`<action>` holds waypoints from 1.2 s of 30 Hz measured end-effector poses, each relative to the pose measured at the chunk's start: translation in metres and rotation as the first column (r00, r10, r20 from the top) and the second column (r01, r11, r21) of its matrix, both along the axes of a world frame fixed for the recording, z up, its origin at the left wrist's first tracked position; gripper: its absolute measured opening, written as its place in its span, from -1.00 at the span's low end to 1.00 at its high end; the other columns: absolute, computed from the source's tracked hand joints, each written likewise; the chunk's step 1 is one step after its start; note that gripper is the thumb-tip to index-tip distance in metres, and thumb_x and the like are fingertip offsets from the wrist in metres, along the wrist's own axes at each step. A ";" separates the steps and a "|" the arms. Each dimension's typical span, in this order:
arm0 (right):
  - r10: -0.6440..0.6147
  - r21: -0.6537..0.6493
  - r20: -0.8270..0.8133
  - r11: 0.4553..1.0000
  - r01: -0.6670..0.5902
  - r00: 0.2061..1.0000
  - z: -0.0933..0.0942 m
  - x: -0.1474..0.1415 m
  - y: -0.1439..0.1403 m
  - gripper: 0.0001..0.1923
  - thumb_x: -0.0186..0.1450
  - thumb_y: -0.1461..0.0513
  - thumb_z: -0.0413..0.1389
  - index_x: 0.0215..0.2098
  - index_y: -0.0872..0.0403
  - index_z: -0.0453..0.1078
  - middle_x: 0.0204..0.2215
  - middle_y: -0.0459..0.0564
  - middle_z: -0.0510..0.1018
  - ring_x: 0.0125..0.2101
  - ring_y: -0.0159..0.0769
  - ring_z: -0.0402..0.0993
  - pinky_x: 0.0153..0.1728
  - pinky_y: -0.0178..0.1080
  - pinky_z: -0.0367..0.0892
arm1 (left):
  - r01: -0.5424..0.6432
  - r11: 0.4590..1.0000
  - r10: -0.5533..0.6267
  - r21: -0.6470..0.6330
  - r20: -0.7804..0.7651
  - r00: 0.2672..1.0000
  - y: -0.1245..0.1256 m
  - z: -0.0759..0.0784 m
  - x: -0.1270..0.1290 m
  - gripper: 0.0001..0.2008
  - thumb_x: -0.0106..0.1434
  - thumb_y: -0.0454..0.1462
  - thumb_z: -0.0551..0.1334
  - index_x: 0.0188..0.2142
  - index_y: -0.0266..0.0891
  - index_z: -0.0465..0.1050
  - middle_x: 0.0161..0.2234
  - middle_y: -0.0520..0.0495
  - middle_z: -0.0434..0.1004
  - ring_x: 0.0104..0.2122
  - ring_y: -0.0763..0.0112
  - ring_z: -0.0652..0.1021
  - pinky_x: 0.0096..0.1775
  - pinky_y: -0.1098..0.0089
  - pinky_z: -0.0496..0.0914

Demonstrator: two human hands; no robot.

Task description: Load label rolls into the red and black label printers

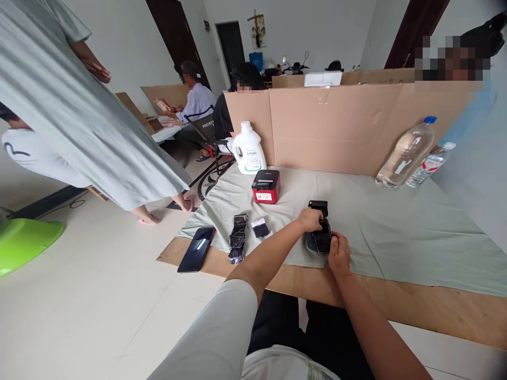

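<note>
A small black box-shaped device (320,244) with its lid (318,207) raised sits near the table's front edge. It looks like a label printer, though its inside is mostly hidden. My left hand (310,219) reaches over it from the left, fingers curled down into the opening; what they pinch, if anything, is hidden. Against the device's right side, my right hand (339,253) grips it with thumb and fingers. Left of them lie a small black-and-white piece (260,228) and a crumpled black strip (238,237). Behind these stands a red and black label printer (266,186).
A phone (196,249) lies at the left table edge. A white jug (249,148) and two plastic bottles (407,153) (431,164) stand before a cardboard partition (325,129). A grey-green cloth (420,232) covers the board. One person stands at left; others sit beyond.
</note>
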State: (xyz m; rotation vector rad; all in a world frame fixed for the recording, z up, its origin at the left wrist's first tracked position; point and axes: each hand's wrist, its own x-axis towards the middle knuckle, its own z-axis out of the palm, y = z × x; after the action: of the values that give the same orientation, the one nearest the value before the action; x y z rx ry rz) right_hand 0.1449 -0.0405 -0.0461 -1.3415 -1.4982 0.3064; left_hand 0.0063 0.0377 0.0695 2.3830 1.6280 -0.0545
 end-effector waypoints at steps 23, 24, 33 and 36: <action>0.126 -0.017 0.096 0.992 -0.125 0.987 0.001 -0.001 -0.002 -0.46 0.36 -0.02 -0.17 0.14 0.14 0.20 -0.03 0.21 0.42 -0.06 -0.12 0.36 -0.04 0.02 0.31 | 0.064 0.995 -0.077 0.071 0.196 0.978 -0.006 -0.014 -0.020 -0.59 0.06 -0.29 0.28 -0.05 -0.23 0.41 -0.10 -0.08 0.52 -0.09 0.25 0.50 -0.06 0.37 0.39; 0.163 -0.008 0.126 0.987 -0.163 0.979 0.003 -0.002 -0.003 -0.44 0.35 -0.02 -0.14 0.19 0.12 0.15 0.02 0.21 0.39 -0.01 -0.11 0.33 -0.01 0.03 0.30 | 0.095 0.993 -0.106 0.073 0.173 0.979 -0.005 -0.014 -0.017 -0.61 0.05 -0.29 0.28 -0.07 -0.25 0.42 -0.10 -0.10 0.51 -0.09 0.23 0.50 -0.05 0.36 0.38; 0.088 -0.011 0.287 0.996 -0.088 0.954 -0.007 -0.004 0.003 -0.33 0.31 -0.10 -0.12 0.21 0.16 0.11 0.04 0.24 0.40 0.00 0.02 0.30 0.00 0.13 0.23 | 0.143 0.977 -0.161 0.159 0.105 0.981 -0.007 -0.016 -0.014 -0.64 0.09 -0.24 0.27 -0.10 -0.30 0.44 -0.09 -0.18 0.44 -0.06 0.18 0.46 0.03 0.32 0.31; 0.097 -0.012 0.305 0.995 -0.098 0.947 -0.015 -0.002 0.005 -0.32 0.29 -0.12 -0.12 0.18 0.16 0.14 0.00 0.24 0.44 -0.06 0.03 0.34 -0.05 0.11 0.26 | 0.166 0.950 -0.196 0.266 0.093 0.976 -0.015 -0.015 -0.020 -0.62 0.14 -0.24 0.23 -0.04 -0.29 0.39 -0.03 -0.20 0.41 -0.03 0.17 0.43 0.04 0.29 0.30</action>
State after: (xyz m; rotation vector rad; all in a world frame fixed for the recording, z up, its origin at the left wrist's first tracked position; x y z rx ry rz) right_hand 0.1428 -0.0351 -0.0610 -1.3593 -1.8260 0.1626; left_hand -0.0140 0.0225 0.0546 2.6663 1.4336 0.2762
